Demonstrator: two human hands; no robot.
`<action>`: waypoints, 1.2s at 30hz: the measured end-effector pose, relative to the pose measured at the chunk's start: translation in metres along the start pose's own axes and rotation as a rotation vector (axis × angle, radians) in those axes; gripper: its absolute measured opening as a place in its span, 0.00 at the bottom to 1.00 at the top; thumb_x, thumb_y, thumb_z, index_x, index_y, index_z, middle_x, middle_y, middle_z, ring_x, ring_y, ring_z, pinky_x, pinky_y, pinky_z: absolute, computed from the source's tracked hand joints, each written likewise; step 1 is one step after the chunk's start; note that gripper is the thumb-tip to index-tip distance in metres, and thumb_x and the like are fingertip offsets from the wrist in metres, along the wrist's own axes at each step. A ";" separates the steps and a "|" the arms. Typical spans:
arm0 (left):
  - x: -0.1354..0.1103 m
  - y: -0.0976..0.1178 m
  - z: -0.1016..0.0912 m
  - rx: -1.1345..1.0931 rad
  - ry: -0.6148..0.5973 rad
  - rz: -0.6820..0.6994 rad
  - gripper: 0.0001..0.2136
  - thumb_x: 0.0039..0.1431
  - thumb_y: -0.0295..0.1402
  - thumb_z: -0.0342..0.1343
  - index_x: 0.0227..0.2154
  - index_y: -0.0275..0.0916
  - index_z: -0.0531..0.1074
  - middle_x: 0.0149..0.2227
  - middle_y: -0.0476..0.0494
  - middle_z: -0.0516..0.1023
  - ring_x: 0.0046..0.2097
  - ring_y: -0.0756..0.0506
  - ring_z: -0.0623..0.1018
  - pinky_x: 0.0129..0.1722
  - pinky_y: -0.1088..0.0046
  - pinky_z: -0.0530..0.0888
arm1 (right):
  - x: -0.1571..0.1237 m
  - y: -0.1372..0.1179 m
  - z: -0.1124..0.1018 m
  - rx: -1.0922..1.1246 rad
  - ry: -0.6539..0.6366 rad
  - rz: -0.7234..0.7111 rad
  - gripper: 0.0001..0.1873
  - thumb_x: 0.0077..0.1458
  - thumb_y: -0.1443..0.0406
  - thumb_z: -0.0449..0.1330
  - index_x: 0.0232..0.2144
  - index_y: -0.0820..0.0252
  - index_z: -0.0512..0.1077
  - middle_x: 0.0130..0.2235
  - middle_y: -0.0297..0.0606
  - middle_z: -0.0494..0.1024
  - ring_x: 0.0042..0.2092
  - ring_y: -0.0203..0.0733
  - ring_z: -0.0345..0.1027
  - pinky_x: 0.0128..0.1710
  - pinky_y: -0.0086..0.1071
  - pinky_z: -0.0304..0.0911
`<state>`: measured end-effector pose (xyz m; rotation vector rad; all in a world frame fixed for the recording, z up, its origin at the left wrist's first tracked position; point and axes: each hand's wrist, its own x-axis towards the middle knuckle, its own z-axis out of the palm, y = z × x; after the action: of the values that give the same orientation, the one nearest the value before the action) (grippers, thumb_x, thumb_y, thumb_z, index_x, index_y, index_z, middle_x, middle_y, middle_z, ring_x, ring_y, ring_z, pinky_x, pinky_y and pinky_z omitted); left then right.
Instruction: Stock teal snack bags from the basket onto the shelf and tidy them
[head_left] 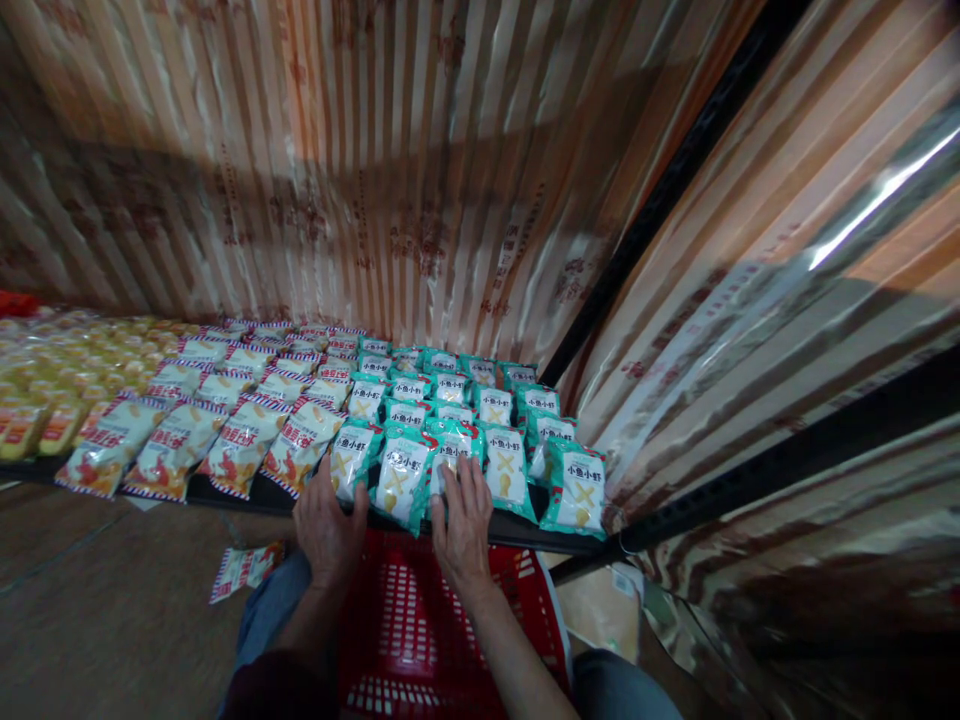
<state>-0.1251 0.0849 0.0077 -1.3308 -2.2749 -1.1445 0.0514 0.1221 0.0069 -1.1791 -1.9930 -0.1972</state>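
My left hand (328,528) is at the shelf's front edge, fingers and thumb apart at the lower end of a teal-and-white snack bag (349,455). Beside it, my right hand (463,520) lies with extended fingers over the lower part of another teal-and-white snack bag (452,440). Between the two hands stands a further teal snack bag (403,470), leaning back. Several more bags of this kind fill rows behind, and one bag (581,490) sits at the right end. Neither hand has a bag lifted off the shelf.
Below my hands is a red plastic basket (397,620) between my knees. Red-white-blue edged snack bags (244,440) and yellow packets (67,390) line the shelf leftward. One loose bag (246,570) lies on the floor. A black post (637,230) and striped plastic sheeting (420,200) enclose the shelf.
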 end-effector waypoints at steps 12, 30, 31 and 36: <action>0.014 0.006 0.024 -0.118 0.073 0.016 0.27 0.60 0.41 0.47 0.57 0.28 0.56 0.49 0.28 0.69 0.52 0.36 0.69 0.50 0.54 0.66 | 0.011 -0.018 0.004 -0.022 -0.019 -0.049 0.35 0.59 0.53 0.53 0.62 0.63 0.49 0.58 0.49 0.65 0.65 0.56 0.43 0.60 0.56 0.39; -0.005 0.006 0.023 -0.066 0.167 0.116 0.27 0.61 0.37 0.48 0.60 0.31 0.54 0.60 0.25 0.59 0.63 0.33 0.55 0.58 0.48 0.56 | 0.021 -0.024 0.018 0.129 -0.016 0.069 0.31 0.59 0.59 0.52 0.62 0.62 0.50 0.47 0.46 0.74 0.53 0.50 0.60 0.58 0.56 0.41; -0.006 0.008 0.021 -0.077 0.195 0.146 0.27 0.60 0.36 0.49 0.61 0.32 0.53 0.61 0.25 0.55 0.64 0.32 0.52 0.59 0.47 0.55 | 0.021 -0.025 0.018 0.145 -0.013 0.082 0.31 0.59 0.59 0.52 0.62 0.62 0.51 0.46 0.46 0.74 0.52 0.49 0.61 0.58 0.55 0.43; -0.023 0.024 0.010 -0.257 0.115 0.429 0.26 0.60 0.32 0.50 0.60 0.36 0.54 0.64 0.30 0.52 0.65 0.33 0.52 0.59 0.49 0.57 | 0.019 -0.027 0.021 0.235 0.033 0.129 0.29 0.60 0.60 0.51 0.61 0.60 0.51 0.47 0.45 0.72 0.49 0.47 0.63 0.56 0.53 0.51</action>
<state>-0.0917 0.0849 -0.0002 -1.6912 -1.6882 -1.3402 0.0139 0.1299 0.0130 -1.1395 -1.8467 0.0814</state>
